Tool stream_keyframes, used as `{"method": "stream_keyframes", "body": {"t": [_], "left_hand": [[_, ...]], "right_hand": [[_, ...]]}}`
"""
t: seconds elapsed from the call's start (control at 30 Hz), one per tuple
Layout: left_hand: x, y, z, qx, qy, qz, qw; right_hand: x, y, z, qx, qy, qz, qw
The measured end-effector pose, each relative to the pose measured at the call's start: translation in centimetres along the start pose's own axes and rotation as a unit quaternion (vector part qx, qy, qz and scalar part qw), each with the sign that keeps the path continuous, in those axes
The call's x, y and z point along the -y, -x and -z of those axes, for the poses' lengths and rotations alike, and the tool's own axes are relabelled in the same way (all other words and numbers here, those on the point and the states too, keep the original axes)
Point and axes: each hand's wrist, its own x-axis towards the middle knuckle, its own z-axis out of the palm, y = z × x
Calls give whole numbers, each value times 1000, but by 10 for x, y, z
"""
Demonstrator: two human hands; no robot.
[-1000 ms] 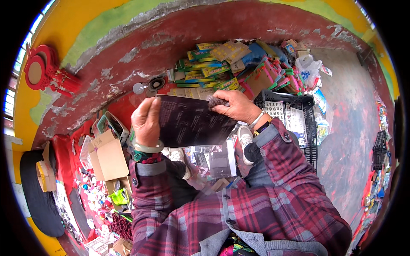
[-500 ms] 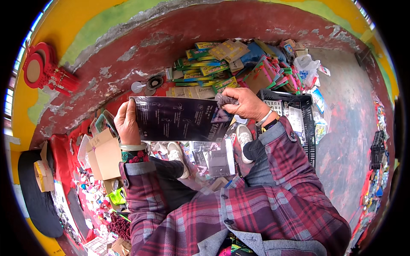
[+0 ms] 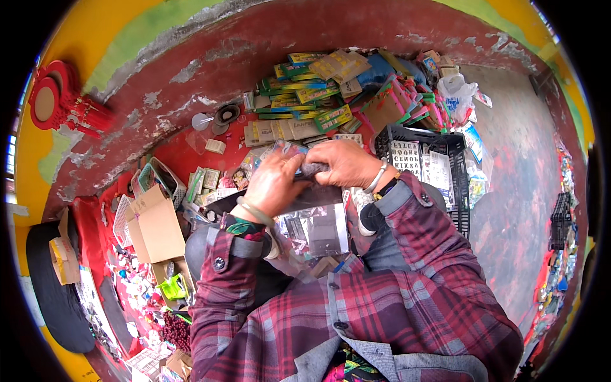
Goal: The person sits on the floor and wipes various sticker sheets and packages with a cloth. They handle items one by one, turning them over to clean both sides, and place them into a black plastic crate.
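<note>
In front of my body, my two hands are close together over a black printed sheet (image 3: 313, 196), now tilted and largely covered by them. My left hand (image 3: 272, 183) is closed on the sheet's upper part, with its fingertips almost touching my right hand. Pinched in my right hand (image 3: 347, 164) is a grey fuzzy wad (image 3: 312, 169), pressed at the sheet's edge. Below the hands lies a clear plastic packet (image 3: 324, 232) with dark and white contents, between my legs.
Beyond my hands is a heap of green and yellow boxes (image 3: 317, 95). A black plastic crate (image 3: 457, 184) with lettered sheets stands at the right. At the left are an opened cardboard box (image 3: 153, 223) and a pale basket (image 3: 168, 178). Red stools (image 3: 57, 102) are stacked by the wall.
My left hand has moved right from the sheet's left edge to meet my right hand. The black sheet, flat and facing me before, has tilted down and is mostly covered. The grey wad stays in my right hand.
</note>
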Motion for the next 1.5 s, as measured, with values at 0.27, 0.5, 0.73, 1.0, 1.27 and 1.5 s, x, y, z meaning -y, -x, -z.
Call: {"method": "stream_keyframes", "body": {"t": [0.27, 0.5, 0.73, 1.0, 1.27, 1.5], "left_hand": [[7, 3, 4, 93, 132, 119, 980], [40, 15, 21, 106, 317, 285, 899], [35, 15, 18, 84, 463, 279, 837], [39, 17, 17, 79, 394, 301, 865], [44, 19, 16, 95, 339, 295, 888], [34, 13, 21, 95, 428, 309, 844]], "right_hand": [[-11, 1, 6, -40, 14, -4, 999], [-26, 11, 38, -168, -332, -131, 919], [-14, 6, 19, -46, -603, -167, 778], [-20, 10, 37, -82, -620, -145, 766], [-33, 7, 30, -222, -482, -120, 839], [-32, 12, 40, -216, -562, -60, 796]]}}
